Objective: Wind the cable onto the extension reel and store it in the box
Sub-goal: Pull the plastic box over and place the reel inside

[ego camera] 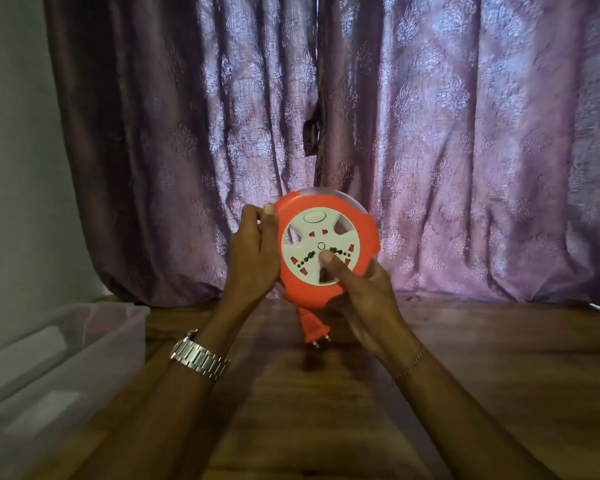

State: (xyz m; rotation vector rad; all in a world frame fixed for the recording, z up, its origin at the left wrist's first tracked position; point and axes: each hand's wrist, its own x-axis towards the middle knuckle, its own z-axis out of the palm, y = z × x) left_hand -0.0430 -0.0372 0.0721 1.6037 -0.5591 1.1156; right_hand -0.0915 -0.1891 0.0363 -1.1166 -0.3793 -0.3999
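Observation:
I hold an orange extension reel (364, 230) with a white socket face upright above the wooden table (482, 358). My left hand (253, 254) grips its left rim, thumb on the top edge. My right hand (364, 303) cups the lower right rim from behind, with the thumb pressed on the white face near the centre. The orange plug (312, 327) hangs just below the reel on a short stub of cable; the remaining cable is not visible. A clear plastic box (84, 344) stands open at the left of the table.
A purple patterned curtain (465, 150) hangs close behind the table's far edge. A grey wall (14, 150) is at the left. A white object (32, 348) lies inside the box.

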